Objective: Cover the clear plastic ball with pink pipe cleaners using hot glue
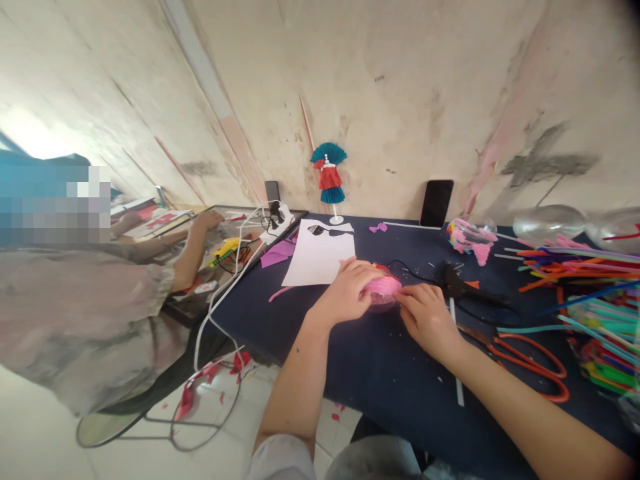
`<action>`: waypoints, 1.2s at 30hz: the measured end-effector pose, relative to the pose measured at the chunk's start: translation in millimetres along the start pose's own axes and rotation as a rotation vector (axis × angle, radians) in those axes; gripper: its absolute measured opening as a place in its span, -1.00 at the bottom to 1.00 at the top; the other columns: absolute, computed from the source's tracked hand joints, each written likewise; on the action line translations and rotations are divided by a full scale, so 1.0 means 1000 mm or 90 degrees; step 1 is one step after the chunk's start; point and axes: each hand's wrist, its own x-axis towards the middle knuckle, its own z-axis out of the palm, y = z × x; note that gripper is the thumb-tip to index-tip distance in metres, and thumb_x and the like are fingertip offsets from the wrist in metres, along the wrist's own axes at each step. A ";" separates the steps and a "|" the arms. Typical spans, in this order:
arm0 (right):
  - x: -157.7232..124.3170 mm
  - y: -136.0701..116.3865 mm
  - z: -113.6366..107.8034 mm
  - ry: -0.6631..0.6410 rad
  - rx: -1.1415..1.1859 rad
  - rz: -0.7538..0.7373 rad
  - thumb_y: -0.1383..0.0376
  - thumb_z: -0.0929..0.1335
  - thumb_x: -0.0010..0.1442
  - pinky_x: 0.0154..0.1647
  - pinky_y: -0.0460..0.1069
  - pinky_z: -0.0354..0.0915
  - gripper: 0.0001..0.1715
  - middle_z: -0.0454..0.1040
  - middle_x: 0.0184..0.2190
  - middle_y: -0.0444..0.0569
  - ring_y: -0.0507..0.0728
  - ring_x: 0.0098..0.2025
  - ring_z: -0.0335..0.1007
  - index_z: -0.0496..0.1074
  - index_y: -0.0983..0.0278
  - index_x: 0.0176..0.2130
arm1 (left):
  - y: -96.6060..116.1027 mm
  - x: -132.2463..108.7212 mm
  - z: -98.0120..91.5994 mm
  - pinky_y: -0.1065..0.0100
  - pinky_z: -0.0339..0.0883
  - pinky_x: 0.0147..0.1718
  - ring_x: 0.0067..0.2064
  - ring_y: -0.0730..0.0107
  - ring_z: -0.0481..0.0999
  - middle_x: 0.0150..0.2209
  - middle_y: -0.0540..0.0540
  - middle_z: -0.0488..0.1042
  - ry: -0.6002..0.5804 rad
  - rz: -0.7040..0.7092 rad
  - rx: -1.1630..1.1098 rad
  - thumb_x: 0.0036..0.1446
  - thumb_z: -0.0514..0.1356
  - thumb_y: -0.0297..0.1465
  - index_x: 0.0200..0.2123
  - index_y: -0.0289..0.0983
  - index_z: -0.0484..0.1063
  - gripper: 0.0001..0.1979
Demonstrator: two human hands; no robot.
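Observation:
A rounded pink piece (383, 288), apparently a clear plastic ball wrapped in pink pipe cleaners, rests low over the dark blue tabletop. My left hand (350, 290) is closed around its left side. Bits of red and yellow show along its top. At its right edge, the thumb and fingers of my right hand (425, 313) are pinched together. Whatever lies between those fingertips is too small to make out. Just behind my right hand is a black glue gun (454, 281). Orange-handled scissors (530, 360) lie to its right, close to the forearm.
White paper (315, 257) lies left of the ball. A paper-fan figure (331, 180) and a phone (437, 203) stand by the wall. Pipe cleaners (565, 267), a pink-decorated clear ball (470, 239) and clear domes (550, 223) are right. A co-worker (90, 300) sits left, past a power strip (277, 225).

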 end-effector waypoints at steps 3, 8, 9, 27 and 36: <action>0.000 0.000 0.000 0.001 -0.003 0.000 0.48 0.25 0.15 -0.22 0.10 0.18 -0.76 0.45 -0.31 0.07 0.17 -0.25 0.29 0.44 0.33 -0.21 | 0.000 0.001 0.000 0.03 0.01 0.21 0.05 0.26 0.36 -0.06 -0.10 0.45 0.006 0.007 -0.011 -0.02 0.03 -0.59 -0.07 -0.23 0.31 -0.60; 0.000 -0.001 0.000 -0.002 -0.002 0.002 0.46 0.24 0.17 -0.21 0.09 0.17 -0.75 0.45 -0.30 0.05 0.16 -0.24 0.28 0.44 0.30 -0.20 | -0.001 0.001 0.002 0.06 0.03 0.20 0.04 0.29 0.38 -0.06 -0.10 0.46 0.023 0.018 -0.016 0.01 0.03 -0.58 -0.09 -0.24 0.32 -0.63; 0.000 -0.001 0.000 -0.002 0.000 0.004 0.46 0.24 0.17 -0.21 0.09 0.17 -0.75 0.45 -0.30 0.04 0.16 -0.24 0.28 0.44 0.29 -0.19 | -0.001 0.000 0.002 0.06 0.03 0.20 0.04 0.30 0.38 -0.06 -0.09 0.46 0.024 0.018 -0.017 0.01 0.03 -0.58 -0.09 -0.23 0.32 -0.64; 0.000 -0.001 -0.001 -0.004 0.004 0.006 0.45 0.23 0.18 -0.22 0.11 0.19 -0.73 0.45 -0.31 0.05 0.17 -0.25 0.29 0.45 0.28 -0.17 | 0.006 -0.001 -0.002 -0.01 -0.03 0.21 0.09 0.19 0.33 -0.02 -0.13 0.42 -0.007 0.002 -0.029 0.00 0.09 -0.48 -0.01 -0.23 0.27 -0.58; 0.001 -0.004 0.000 -0.011 0.012 0.008 0.47 0.24 0.17 -0.20 0.09 0.16 -0.72 0.45 -0.30 0.05 0.17 -0.23 0.28 0.44 0.28 -0.16 | 0.007 0.001 0.000 -0.03 0.02 0.16 0.04 0.15 0.35 -0.04 -0.15 0.42 0.000 -0.003 -0.018 0.03 0.10 -0.44 -0.02 -0.25 0.29 -0.62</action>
